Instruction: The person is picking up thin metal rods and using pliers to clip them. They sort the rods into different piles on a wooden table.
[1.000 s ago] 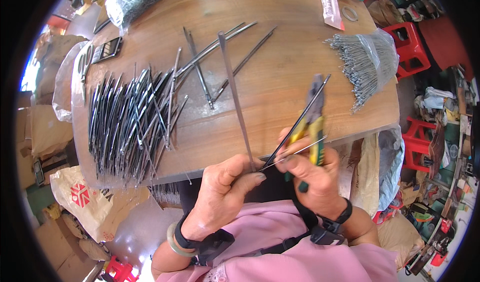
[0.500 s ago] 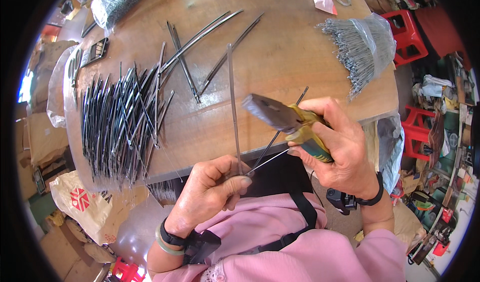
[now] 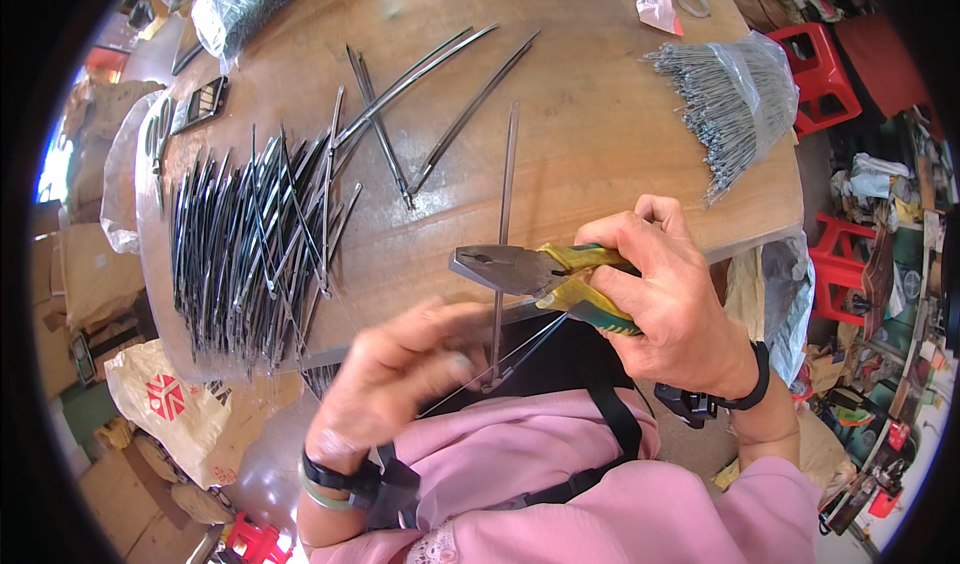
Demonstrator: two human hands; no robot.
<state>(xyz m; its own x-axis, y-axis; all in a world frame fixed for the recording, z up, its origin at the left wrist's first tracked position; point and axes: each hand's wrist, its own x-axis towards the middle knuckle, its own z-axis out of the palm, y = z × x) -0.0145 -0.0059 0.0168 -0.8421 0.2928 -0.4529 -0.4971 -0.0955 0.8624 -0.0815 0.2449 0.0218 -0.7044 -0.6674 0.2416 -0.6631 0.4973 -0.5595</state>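
Note:
My right hand (image 3: 665, 299) grips pliers (image 3: 520, 269) by their yellow and green handles, jaws pointing left over the table's near edge. My left hand (image 3: 400, 379), blurred, pinches the lower end of a long thin metal rod (image 3: 505, 204) that stands up across the table edge. A fine wire (image 3: 520, 349) runs from the rod's lower end toward the pliers' handles. The pliers' jaws lie just beside the rod.
A round wooden table (image 3: 580, 134) carries a large pile of dark metal rods (image 3: 255, 239) at the left, a few loose rods (image 3: 420, 94) in the middle and a plastic bag of thin wires (image 3: 735, 94) at the right. Red stools (image 3: 820, 74) and bags stand around.
My right hand has swung the pliers from upright at the rod to level, jaws pointing left. My left hand has shifted along the rod's lower end. The view has tilted a little.

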